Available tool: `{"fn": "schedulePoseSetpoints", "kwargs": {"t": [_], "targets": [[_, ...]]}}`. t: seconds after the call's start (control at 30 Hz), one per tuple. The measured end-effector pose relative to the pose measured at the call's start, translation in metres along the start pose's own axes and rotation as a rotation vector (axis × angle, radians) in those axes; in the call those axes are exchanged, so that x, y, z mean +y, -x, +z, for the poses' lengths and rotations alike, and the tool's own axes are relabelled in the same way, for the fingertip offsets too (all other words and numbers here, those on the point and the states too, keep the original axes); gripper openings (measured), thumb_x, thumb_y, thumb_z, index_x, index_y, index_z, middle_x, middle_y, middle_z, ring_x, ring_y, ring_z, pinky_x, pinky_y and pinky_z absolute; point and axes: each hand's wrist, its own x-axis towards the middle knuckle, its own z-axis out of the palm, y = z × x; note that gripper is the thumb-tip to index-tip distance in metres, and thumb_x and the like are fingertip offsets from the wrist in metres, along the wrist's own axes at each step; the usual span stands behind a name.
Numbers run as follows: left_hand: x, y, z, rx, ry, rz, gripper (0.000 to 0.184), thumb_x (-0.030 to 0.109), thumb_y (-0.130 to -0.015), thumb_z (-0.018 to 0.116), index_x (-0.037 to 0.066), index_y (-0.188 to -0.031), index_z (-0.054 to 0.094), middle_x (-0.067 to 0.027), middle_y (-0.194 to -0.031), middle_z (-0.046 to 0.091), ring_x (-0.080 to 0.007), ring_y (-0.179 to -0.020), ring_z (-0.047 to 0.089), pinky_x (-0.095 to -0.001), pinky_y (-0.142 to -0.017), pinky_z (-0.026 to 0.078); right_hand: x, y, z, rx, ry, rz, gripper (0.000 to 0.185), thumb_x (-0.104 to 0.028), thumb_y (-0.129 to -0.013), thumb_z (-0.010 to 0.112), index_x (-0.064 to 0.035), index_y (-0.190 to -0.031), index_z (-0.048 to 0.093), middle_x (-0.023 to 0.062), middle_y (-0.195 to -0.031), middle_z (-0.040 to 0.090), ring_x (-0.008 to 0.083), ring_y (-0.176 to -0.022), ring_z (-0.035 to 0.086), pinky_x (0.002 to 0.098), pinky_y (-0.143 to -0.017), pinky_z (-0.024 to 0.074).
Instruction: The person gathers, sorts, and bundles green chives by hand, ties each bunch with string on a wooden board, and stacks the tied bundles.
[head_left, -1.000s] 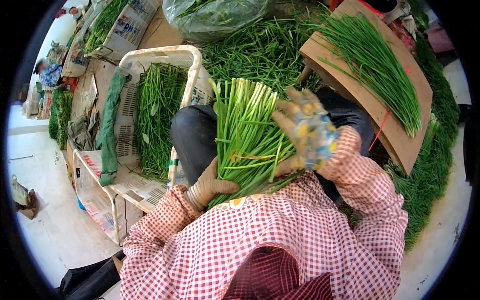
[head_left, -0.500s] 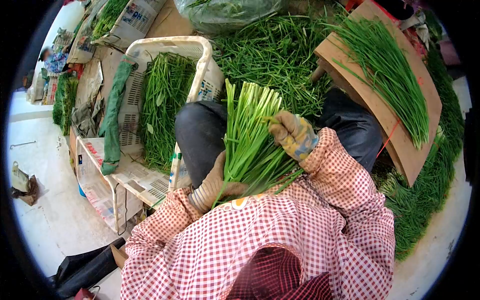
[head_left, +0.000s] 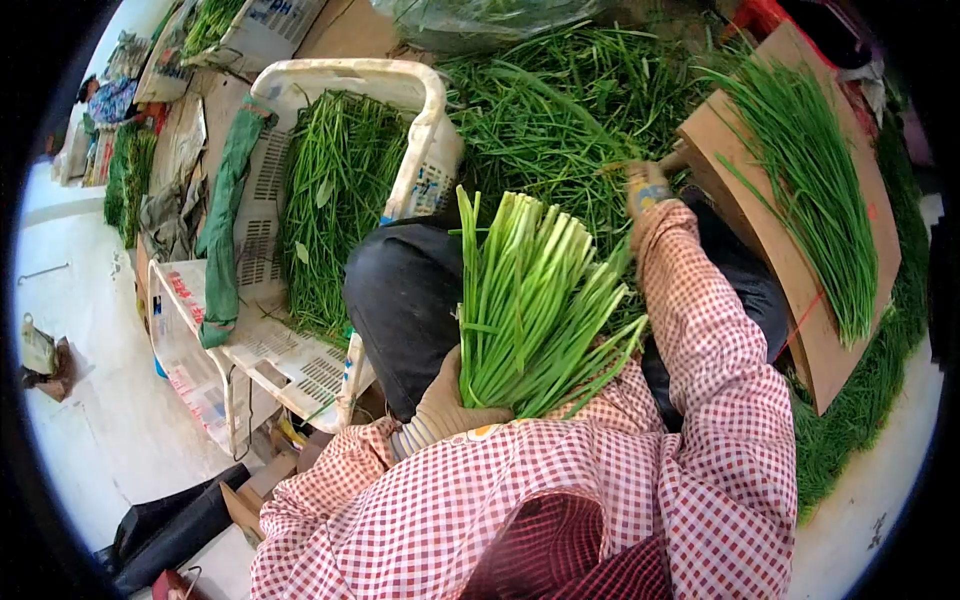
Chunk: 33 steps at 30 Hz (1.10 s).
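Observation:
My left hand (head_left: 446, 402), in a tan work glove, is closed around the lower part of a bunch of garlic chives (head_left: 540, 300). The pale cut stem ends point up and away, and some stalks fan out to the right. My right hand (head_left: 648, 188), in a patterned glove, is stretched forward past the bunch, over the edge of a heap of loose green leaves (head_left: 560, 130). Motion smears its fingers, so whether they hold anything is unclear. Blurred green blades show just beyond that hand.
At left, a white plastic basket (head_left: 432, 100) holds more greens, with a green cloth (head_left: 232, 220) over its side. A curved brown board (head_left: 730, 200) at right carries a pile of chives (head_left: 810, 190). More greens cover the floor behind it. A person (head_left: 110, 100) is far left.
My right hand has moved away from the bunch, forward and to the right over the leaf heap. The bunch in my left hand has spread wider, with its stems tilted more to the right.

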Motion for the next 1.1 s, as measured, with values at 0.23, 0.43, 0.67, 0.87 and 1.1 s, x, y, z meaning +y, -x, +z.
{"fn": "schedulePoseSetpoints", "kwargs": {"t": [0.23, 0.43, 0.67, 0.87, 1.1], "targets": [[-0.005, -0.009, 0.009, -0.004, 0.162, -0.022, 0.111, 0.017, -0.057, 0.086, 0.001, -0.142, 0.017, -0.0186, -0.127, 0.051, -0.0274, -0.118, 0.051, -0.0362, -0.102, 0.040, -0.032, 0.156, 0.140, 0.010, 0.961, -0.103, 0.037, -0.037, -0.092, 0.055, -0.0044, -0.110, 0.056, -0.0003, -0.075, 0.046, 0.0079, -0.047, 0.038, 0.0252, -0.043, 0.0370], [0.009, -0.010, 0.015, -0.028, 0.133, -0.001, 0.109, 0.017, -0.056, 0.085, 0.001, -0.141, 0.017, -0.0176, -0.127, 0.050, -0.0273, -0.118, 0.051, -0.0357, -0.102, 0.041, 0.009, 0.227, 0.185, -0.371, 2.005, 0.029, 0.065, -0.050, -0.075, 0.071, -0.0047, -0.118, 0.057, 0.0130, -0.087, 0.062, 0.0217, -0.080, 0.061, 0.0359, -0.070, 0.0478], [0.012, -0.011, 0.012, -0.030, 0.112, -0.014, 0.114, 0.016, -0.055, 0.086, 0.001, -0.141, 0.012, -0.0173, -0.128, 0.048, -0.0260, -0.119, 0.049, -0.0368, -0.103, 0.040, 0.015, 0.237, 0.167, -0.496, 1.443, 0.172, 0.035, -0.032, -0.089, 0.061, -0.0019, -0.106, 0.060, 0.0045, -0.076, 0.065, 0.0113, -0.052, 0.056, 0.0263, -0.049, 0.0450], [0.018, -0.013, 0.014, -0.041, 0.216, -0.064, 0.115, 0.015, -0.054, 0.085, 0.001, -0.142, 0.011, -0.0160, -0.129, 0.049, -0.0257, -0.121, 0.048, -0.0366, -0.103, 0.039, -0.011, 0.261, 0.185, -0.333, 0.702, 0.473, 0.024, -0.020, -0.086, 0.066, -0.0044, -0.102, 0.059, 0.0035, -0.070, 0.062, 0.0037, -0.041, 0.041, 0.0187, -0.041, 0.0381], [0.014, -0.016, 0.002, -0.090, 0.187, -0.010, 0.113, 0.019, -0.055, 0.086, 0.000, -0.142, 0.015, -0.0165, -0.129, 0.050, -0.0257, -0.120, 0.049, -0.0341, -0.103, 0.039, -0.107, 0.190, 0.218, -0.631, 0.494, -0.257, 0.041, -0.040, -0.088, 0.059, -0.0029, -0.106, 0.055, 0.0058, -0.088, 0.063, 0.0061, -0.044, 0.045, 0.0225, -0.042, 0.0395]]}}
